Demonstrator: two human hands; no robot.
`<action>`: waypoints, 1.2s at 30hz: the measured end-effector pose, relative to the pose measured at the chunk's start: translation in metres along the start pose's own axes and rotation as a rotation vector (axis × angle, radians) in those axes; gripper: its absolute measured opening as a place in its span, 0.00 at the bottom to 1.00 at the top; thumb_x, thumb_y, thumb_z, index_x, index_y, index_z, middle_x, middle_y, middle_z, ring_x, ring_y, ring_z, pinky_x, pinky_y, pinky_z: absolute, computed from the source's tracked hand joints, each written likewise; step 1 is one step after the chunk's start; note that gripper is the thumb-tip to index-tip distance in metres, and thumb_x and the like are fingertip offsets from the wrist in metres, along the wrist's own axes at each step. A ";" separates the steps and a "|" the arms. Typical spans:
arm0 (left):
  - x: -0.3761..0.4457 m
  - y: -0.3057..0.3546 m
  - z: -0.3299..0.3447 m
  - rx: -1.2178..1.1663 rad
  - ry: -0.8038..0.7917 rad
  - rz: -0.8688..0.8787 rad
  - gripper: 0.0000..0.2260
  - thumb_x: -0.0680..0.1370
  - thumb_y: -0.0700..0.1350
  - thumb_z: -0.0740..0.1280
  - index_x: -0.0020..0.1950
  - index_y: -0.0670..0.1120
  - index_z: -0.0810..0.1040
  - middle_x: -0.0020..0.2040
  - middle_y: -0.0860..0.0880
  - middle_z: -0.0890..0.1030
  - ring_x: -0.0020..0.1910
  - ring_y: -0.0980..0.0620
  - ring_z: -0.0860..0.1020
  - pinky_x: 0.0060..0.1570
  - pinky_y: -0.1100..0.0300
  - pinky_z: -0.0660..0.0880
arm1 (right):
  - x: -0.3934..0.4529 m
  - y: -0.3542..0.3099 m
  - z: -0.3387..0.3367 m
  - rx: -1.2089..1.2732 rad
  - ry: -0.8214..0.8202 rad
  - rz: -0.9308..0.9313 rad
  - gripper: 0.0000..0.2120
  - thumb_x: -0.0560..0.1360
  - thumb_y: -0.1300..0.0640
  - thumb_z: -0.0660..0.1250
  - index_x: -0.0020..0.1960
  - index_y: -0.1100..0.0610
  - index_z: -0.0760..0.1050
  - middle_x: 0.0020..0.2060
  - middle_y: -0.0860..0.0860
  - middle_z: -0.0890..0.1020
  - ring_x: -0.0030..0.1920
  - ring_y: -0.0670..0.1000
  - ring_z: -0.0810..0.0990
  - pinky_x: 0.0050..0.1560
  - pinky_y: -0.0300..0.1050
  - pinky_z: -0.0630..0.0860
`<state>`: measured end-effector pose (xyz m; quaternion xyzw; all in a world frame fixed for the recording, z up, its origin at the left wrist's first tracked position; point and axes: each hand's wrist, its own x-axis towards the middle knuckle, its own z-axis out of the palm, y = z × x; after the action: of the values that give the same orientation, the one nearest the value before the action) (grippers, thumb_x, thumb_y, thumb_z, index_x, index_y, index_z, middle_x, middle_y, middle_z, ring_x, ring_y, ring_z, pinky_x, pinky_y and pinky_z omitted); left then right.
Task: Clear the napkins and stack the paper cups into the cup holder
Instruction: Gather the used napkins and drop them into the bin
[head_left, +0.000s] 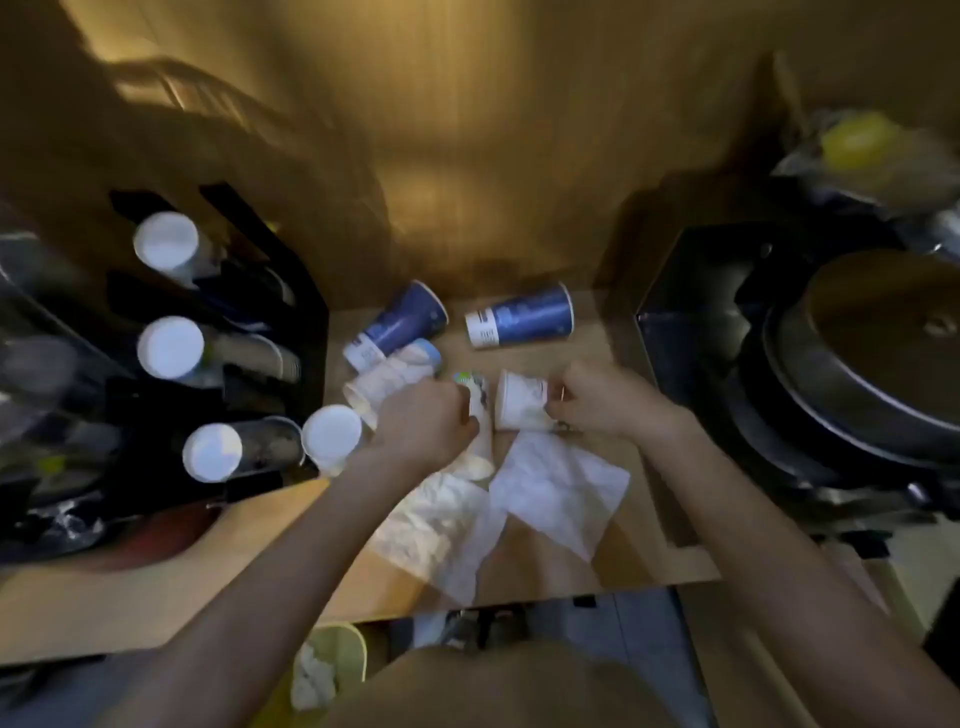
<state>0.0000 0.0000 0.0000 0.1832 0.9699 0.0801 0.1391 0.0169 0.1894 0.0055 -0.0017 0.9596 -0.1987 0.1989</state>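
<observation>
Two blue paper cups (402, 322) (519, 322) lie on their sides at the back of the wooden counter (208, 561). My left hand (426, 421) is closed on a white paper cup (480, 441) lying on its side. My right hand (597, 397) grips another white cup (519, 402) by its base. Other white cups (389, 376) lie left of my left hand. Crumpled white napkins (558, 491) (441, 530) lie spread just in front of my hands. The black cup holder (218, 332) stands at the left with cup stacks in its tubes.
A black appliance with a round metal lid (857, 374) fills the right side. A yellow-green bin (332, 665) with crumpled paper stands on the floor below the counter edge. A wall rises close behind the cups. A loose cup stack (332, 434) pokes out beside the holder.
</observation>
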 end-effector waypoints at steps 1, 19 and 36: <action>-0.005 0.001 0.008 0.022 -0.062 -0.016 0.11 0.76 0.49 0.61 0.51 0.44 0.77 0.52 0.41 0.81 0.52 0.41 0.78 0.45 0.53 0.73 | -0.002 0.003 0.012 -0.007 -0.010 0.025 0.06 0.73 0.55 0.63 0.44 0.57 0.77 0.42 0.54 0.80 0.44 0.55 0.79 0.41 0.47 0.72; -0.061 -0.032 0.192 0.187 -0.132 -0.110 0.30 0.63 0.50 0.77 0.63 0.48 0.75 0.63 0.41 0.78 0.60 0.40 0.78 0.49 0.41 0.78 | -0.011 0.066 0.181 -0.222 -0.058 0.088 0.23 0.78 0.53 0.54 0.73 0.47 0.56 0.75 0.57 0.55 0.73 0.62 0.53 0.70 0.57 0.59; -0.107 -0.049 0.186 -0.285 0.020 -0.300 0.20 0.68 0.37 0.72 0.59 0.43 0.76 0.45 0.39 0.83 0.38 0.38 0.83 0.38 0.50 0.79 | -0.013 0.032 0.183 0.216 -0.053 -0.041 0.12 0.73 0.69 0.61 0.54 0.65 0.77 0.53 0.62 0.81 0.53 0.59 0.78 0.41 0.35 0.64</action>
<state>0.1350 -0.0658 -0.1606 0.0142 0.9665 0.1966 0.1643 0.1009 0.1506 -0.1561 -0.0050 0.9269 -0.3047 0.2190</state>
